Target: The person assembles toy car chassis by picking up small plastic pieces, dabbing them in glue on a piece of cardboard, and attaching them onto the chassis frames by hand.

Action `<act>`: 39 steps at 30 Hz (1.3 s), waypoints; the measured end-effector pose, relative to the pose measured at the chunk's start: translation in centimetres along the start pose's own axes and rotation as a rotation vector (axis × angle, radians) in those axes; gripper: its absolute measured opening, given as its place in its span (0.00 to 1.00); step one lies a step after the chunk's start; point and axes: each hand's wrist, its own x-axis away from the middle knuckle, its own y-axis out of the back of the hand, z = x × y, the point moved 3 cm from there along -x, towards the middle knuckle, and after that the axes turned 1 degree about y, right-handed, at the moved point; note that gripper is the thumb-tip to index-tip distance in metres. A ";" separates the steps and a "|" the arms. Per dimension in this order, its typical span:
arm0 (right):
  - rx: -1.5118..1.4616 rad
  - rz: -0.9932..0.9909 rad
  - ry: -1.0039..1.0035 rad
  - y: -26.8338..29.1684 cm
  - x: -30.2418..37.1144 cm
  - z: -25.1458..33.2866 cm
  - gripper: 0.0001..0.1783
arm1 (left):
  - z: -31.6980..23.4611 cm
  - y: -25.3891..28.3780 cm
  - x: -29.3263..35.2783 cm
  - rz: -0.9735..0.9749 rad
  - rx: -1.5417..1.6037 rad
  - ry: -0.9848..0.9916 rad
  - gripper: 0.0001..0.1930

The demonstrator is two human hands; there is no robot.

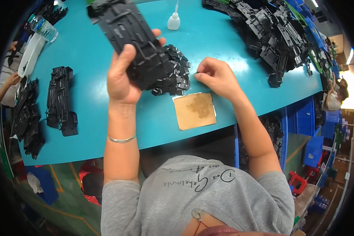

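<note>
My left hand (122, 80) grips a long black moulded plastic part, which looks like a toy car chassis (126, 35), and holds it tilted above the table. Its thumb lies across the near side, and fingertips show past the far edge. Partly hidden behind the chassis is a pile of small black plastic pieces (179, 72). To the right of that pile my right hand (218, 76) is closed in a pinch; a tiny dark thing seems to show at the fingertips, too small to name. Between my arms lies a brown square pad (194, 112) with a dark wet-looking stain.
On the turquoise table (86, 118), another black chassis (61, 100) lies at left, beside stacked black parts (27, 118). A large heap of chassis (271, 35) fills the far right. A white squeeze bottle (174, 21) and a water bottle (43, 28) stand farther back. Other people are at both sides.
</note>
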 end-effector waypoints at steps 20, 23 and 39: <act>0.630 0.032 0.605 -1.4 7.0 2.8 0.13 | -0.3 -0.4 0.1 -0.112 -0.126 -0.061 0.27; 0.738 0.046 0.669 -2.3 7.3 2.6 0.07 | -0.2 -0.5 0.2 -0.116 -0.138 -0.069 0.26; 0.513 -0.149 0.588 -2.7 7.2 1.7 0.05 | 0.3 -0.9 0.3 -0.091 -0.157 -0.064 0.23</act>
